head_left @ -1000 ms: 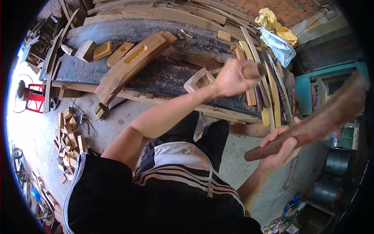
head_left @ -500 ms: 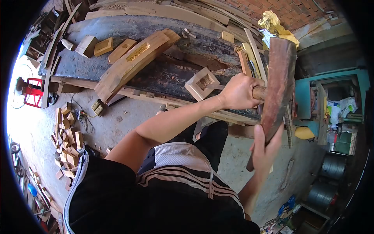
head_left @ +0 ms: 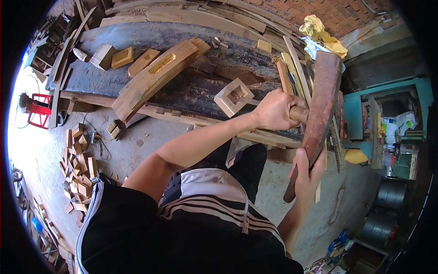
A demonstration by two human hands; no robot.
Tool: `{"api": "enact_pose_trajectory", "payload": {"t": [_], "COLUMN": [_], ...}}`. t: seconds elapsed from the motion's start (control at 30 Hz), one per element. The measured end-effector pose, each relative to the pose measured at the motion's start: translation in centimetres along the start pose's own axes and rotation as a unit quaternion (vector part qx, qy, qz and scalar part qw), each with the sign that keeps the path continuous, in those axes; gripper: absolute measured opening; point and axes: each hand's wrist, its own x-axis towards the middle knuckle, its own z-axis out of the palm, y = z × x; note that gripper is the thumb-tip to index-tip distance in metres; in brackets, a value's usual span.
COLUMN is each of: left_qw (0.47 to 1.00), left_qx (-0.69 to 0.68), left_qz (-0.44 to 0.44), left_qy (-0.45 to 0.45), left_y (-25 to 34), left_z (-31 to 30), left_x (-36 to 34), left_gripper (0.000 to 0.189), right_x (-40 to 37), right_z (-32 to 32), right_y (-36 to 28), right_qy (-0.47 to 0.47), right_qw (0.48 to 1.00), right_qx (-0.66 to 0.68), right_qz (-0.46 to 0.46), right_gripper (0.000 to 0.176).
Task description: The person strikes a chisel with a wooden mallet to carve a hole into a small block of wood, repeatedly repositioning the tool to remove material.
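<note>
Left hand (head_left: 276,108) grips a round stick (head_left: 299,114), right hand (head_left: 308,172) brown timber (head_left: 323,98).

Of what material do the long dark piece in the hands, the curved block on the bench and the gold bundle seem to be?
The long dark piece: probably wood, worn, with dull reddish-brown streaks. The curved block: bare, pale-brown wood, with visible grain. The gold bundle: plastic film or foil, by its shiny creases; I cannot tell which.

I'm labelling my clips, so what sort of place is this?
Probably a woodworking shop: hollowed wooden blocks lie on a rough bench, offcuts are heaped on the floor, and planks are stacked behind.
</note>
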Motion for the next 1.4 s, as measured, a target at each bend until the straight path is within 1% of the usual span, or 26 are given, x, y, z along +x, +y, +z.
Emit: {"api": "enact_pose_trajectory", "payload": {"t": [0.03, 0.07, 0.1, 0.13, 0.17, 0.2, 0.23, 0.33, 0.4, 0.5, 0.6, 0.63, 0.8, 0.9, 0.93, 0.97, 1.0, 1.07, 1.1, 1.17, 1.2, 1.23, 1.27, 1.3, 1.33, 1.4], "left_qw": [1.0, 0.999, 0.994, 0.993, 0.991, 0.98, 0.967, 0.94, 0.936, 0.963, 0.963, 0.972, 0.972, 0.974, 0.974, 0.977, 0.986, 0.989, 0.993, 0.997, 0.997, 0.998, 0.999, 0.999, 0.999, 0.996], "left_qx": [0.0, -0.05, -0.1, -0.1, -0.097, -0.135, -0.154, -0.232, -0.262, -0.201, -0.188, -0.156, -0.13, -0.127, -0.128, -0.109, -0.055, -0.086, -0.069, -0.042, -0.042, -0.023, -0.004, -0.01, -0.01, -0.036], "left_qz": [-0.002, -0.018, -0.035, -0.067, -0.08, -0.13, -0.178, -0.214, -0.199, -0.146, -0.174, -0.161, -0.183, -0.173, -0.164, -0.172, -0.145, -0.115, -0.096, -0.069, -0.068, -0.052, -0.038, -0.041, -0.039, -0.071], "left_qy": [-0.005, -0.011, -0.017, -0.004, 0.04, 0.071, 0.096, 0.127, 0.124, 0.101, 0.082, 0.076, 0.062, 0.076, 0.089, 0.067, 0.059, 0.036, 0.029, 0.009, 0.009, 0.002, -0.007, 0.006, 0.009, -0.038], "left_y": [0.2, 0.1, 0.1, -0.5, -1.0, 0.3, -0.2, -0.7, -0.6, -0.6, -1.0, -1.6, -2.2, -1.9, -1.8, -1.8, -2.4, -1.3, -1.2, -1.2, -1.0, -0.8, -0.7, -1.0, -0.9, -0.8], "left_z": [-0.4, -1.2, -2.1, -2.8, -3.7, -5.2, -6.1, -8.4, -8.4, -7.4, -6.7, -6.6, -5.9, -5.1, -4.8, -4.6, -4.1, -3.1, -2.4, -1.5, -1.5, -1.3, -1.2, -0.8, -0.9, -1.2], "left_x": [-0.1, 0.2, 0.8, 1.3, 2.0, 2.4, 3.1, 4.3, 4.4, 4.9, 4.9, 4.9, 4.6, 4.7, 4.6, 4.4, 4.3, 3.9, 3.6, 3.2, 3.2, 3.1, 3.0, 2.9, 3.1, 2.7], "left_gripper": [0.016, 0.014, 0.011, 0.009, 0.006, 0.008, 0.011, 0.017, 0.019, 0.023, 0.027, 0.027, 0.025, 0.021, 0.019, 0.018, 0.017, 0.018, 0.02, 0.022, 0.022, 0.022, 0.023, 0.022, 0.022, 0.022], "right_x": [-0.1, -0.1, -0.3, -0.5, -0.8, -1.0, -1.2, -1.5, -1.5, -1.6, -1.5, -1.6, -1.3, -0.3, 0.2, 0.6, 1.1, 2.2, 2.5, 3.1, 3.7, 4.5, 4.7, 4.4, 4.3, 3.1], "right_z": [0.3, 0.4, 0.3, 0.2, 0.1, -0.1, -0.3, -0.9, -1.0, -1.0, -1.0, -0.9, -0.6, -1.2, -1.5, -1.6, -1.5, -1.5, -1.8, -2.8, -2.4, -1.8, -1.5, -1.8, -2.3, -3.1], "right_y": [0.7, 1.2, 1.5, 1.7, 1.8, 1.9, 2.0, 2.6, 2.8, 3.0, 3.6, 3.6, 4.2, 5.1, 4.6, 3.8, 2.1, -1.2, -1.3, -1.2, -0.8, 0.1, 0.6, -0.5, -1.5, -2.7], "right_qy": [0.028, 0.059, 0.066, 0.072, 0.079, 0.085, 0.077, 0.072, 0.071, 0.075, 0.074, 0.076, 0.077, 0.069, 0.11, 0.152, 0.149, 0.142, 0.141, 0.082, 0.083, 0.061, 0.038, 0.0, -0.001, 0.012], "right_qw": [0.999, 0.995, 0.994, 0.993, 0.991, 0.99, 0.99, 0.99, 0.991, 0.987, 0.988, 0.988, 0.992, 0.995, 0.992, 0.985, 0.985, 0.956, 0.956, 0.978, 0.978, 0.985, 0.962, 0.989, 0.989, 0.999], "right_qx": [0.041, 0.081, 0.082, 0.095, 0.109, 0.11, 0.117, 0.115, 0.104, 0.129, 0.123, 0.121, 0.079, 0.065, 0.065, 0.066, 0.07, 0.196, 0.195, 0.126, 0.125, -0.053, -0.228, -0.136, -0.138, -0.044], "right_qz": [-0.004, -0.011, -0.011, 0.002, 0.016, 0.016, 0.025, 0.033, 0.038, 0.055, 0.057, 0.06, 0.065, 0.032, -0.011, -0.052, -0.051, -0.168, -0.168, -0.146, -0.147, -0.151, -0.148, -0.054, -0.057, -0.018], "right_gripper": [0.04, 0.04, 0.04, 0.038, 0.037, 0.037, 0.036, 0.035, 0.035, 0.036, 0.039, 0.04, 0.046, 0.045, 0.045, 0.045, 0.045, 0.041, 0.041, 0.05, 0.05, 0.048, 0.047, 0.047, 0.047, 0.049]}}
